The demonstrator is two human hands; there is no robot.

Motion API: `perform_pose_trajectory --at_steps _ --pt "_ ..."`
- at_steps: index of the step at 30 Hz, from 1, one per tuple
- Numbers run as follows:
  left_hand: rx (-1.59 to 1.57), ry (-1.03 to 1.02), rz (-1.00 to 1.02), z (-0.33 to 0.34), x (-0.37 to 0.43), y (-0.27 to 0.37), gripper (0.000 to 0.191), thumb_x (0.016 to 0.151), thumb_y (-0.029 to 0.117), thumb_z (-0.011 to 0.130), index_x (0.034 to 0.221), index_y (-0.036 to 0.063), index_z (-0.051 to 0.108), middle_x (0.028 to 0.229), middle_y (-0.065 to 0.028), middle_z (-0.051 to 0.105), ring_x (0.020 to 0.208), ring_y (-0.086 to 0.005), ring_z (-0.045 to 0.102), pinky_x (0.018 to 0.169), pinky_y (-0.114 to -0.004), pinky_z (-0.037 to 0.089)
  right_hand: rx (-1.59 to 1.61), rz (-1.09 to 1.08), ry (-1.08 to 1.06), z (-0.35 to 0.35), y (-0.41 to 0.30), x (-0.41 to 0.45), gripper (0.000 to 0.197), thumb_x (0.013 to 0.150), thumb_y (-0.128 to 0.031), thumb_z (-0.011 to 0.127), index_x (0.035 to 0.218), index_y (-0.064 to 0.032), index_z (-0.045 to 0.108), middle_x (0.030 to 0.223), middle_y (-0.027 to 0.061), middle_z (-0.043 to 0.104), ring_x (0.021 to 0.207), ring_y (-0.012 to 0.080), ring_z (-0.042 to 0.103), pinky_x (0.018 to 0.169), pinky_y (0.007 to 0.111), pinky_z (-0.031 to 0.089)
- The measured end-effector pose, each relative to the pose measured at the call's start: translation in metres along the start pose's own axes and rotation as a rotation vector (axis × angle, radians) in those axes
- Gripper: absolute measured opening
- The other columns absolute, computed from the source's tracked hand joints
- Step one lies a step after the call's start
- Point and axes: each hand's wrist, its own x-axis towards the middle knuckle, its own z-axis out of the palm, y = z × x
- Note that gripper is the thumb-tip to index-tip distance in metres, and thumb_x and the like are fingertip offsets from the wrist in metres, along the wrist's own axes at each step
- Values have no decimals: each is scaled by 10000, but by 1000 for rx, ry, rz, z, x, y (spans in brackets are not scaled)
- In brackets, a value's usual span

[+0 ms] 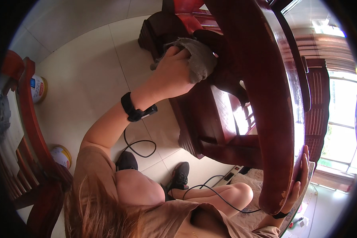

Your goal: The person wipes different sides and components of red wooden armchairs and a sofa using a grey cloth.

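Note:
My left hand point(174, 76) is closed on a bunched grey cloth point(203, 61). It presses the cloth against the dark carved wood beneath the armrest of a red-brown wooden seat point(193, 119). The cloth hides the spot it touches and some of my fingertips. Along the right runs the long, curved armrest point(261, 104), glossy, with chipped finish on its edge and front end. My right hand point(299, 178) lies against the outer side of that armrest near the front end, fingers extended and thumb apart. Part of its palm is hidden behind the wood.
A second wooden chair point(34, 119) stands at the left, with two labelled cans point(40, 89) on the tiled floor point(86, 59) beside it. A black cable point(139, 154) loops near my shoes. Beyond my knee are a power strip point(233, 172) and a quilted cover point(249, 183).

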Motion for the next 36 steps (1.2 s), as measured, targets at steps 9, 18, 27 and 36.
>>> perform_pose_trajectory --at_steps 9,18,27,36 --pt "49 -129 70 -2 4 -9 339 714 83 595 1047 129 640 1146 -59 604 1036 -248 542 955 -401 344 -4 26 19 3 -6 -1 719 861 -561 356 1325 -19 441 1418 210 344 1342 341 290 1111 474 167" --pt "-296 80 -220 -14 -31 -23 285 818 68 592 1102 46 603 1143 -126 598 1082 -336 526 949 -386 398 35 -17 21 -2 -8 1 706 866 -541 387 1311 2 456 1403 219 365 1325 344 320 1099 470 199" --pt "-62 43 -185 1 9 -61 316 774 123 613 1086 72 609 1120 -130 595 1091 -334 515 993 -424 336 17 -10 -26 -3 0 1 710 849 -556 409 1308 -18 464 1401 207 375 1321 353 325 1096 475 211" --pt "163 35 -56 4 10 -48 405 682 66 610 1082 128 626 1132 -63 606 1097 -266 531 978 -409 329 35 -4 -5 -1 1 3 715 844 -567 413 1311 -28 465 1398 214 374 1322 347 326 1096 469 215"
